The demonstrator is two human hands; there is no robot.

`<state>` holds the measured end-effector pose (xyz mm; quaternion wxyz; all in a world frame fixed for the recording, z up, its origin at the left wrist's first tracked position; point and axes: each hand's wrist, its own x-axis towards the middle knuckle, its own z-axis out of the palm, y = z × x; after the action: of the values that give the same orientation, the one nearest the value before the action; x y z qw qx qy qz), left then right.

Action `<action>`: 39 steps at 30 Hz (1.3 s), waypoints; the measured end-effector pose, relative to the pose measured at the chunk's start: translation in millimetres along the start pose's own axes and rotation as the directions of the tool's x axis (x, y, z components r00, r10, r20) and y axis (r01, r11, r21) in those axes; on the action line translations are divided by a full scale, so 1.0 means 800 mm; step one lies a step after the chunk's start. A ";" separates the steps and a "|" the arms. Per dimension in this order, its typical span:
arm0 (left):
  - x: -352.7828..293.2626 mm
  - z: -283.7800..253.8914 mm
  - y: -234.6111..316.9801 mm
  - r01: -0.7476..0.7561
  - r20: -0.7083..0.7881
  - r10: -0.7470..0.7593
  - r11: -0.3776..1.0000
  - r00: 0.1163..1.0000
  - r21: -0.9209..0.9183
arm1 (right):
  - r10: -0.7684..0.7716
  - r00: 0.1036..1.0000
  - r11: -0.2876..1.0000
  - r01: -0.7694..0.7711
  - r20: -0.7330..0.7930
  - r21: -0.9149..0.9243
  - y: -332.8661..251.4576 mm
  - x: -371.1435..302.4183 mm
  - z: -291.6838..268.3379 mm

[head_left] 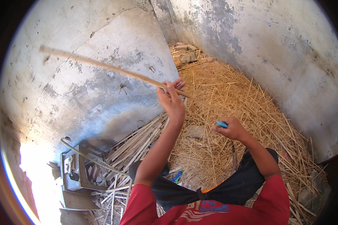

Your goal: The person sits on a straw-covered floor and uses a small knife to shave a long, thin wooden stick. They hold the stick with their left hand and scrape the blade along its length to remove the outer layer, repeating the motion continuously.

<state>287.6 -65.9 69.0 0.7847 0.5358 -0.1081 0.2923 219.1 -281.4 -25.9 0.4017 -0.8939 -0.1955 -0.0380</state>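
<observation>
My left hand [172, 99] is raised in front of me, its fingers and thumb around a long, thin bamboo strip [120, 72]. The strip slants from the upper left down toward the straw pile; both its ends are smeared by motion. Lower and to the right, my right hand [231, 129] is closed around a small bright blue tool [222, 123], which looks like a handle; any blade is hidden or too small to see. The strip's lower end fades out a little above and left of that hand. Below it, a dark brown stick-like piece [234, 157] stands by my right leg.
Loose straw and shavings [229, 86] cover the floor up to the walls. Split bamboo strips [139, 138] lie in a heap at left, beside a battered box-like frame [77, 170] with a pole across it. Bricks [187, 56] sit in the far corner.
</observation>
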 end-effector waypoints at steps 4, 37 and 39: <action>-0.042 0.016 -0.004 0.250 -0.032 -0.257 0.957 0.966 -0.145 | 0.040 0.987 0.948 0.011 -0.154 0.319 0.024 0.014 0.019; -0.243 -0.162 0.020 0.658 0.502 -0.848 0.478 0.171 0.582 | 0.603 0.761 0.213 0.134 -0.238 0.968 0.087 0.031 -0.079; -0.258 -0.151 0.028 0.868 0.492 -0.871 0.242 -0.003 0.434 | 0.584 0.781 0.207 0.122 -0.223 0.971 0.094 0.032 -0.080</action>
<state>91.5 -22.0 -61.9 0.6951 0.5486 -0.0206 -0.4643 276.9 -365.4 -29.5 0.8965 -0.4202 0.0957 -0.1030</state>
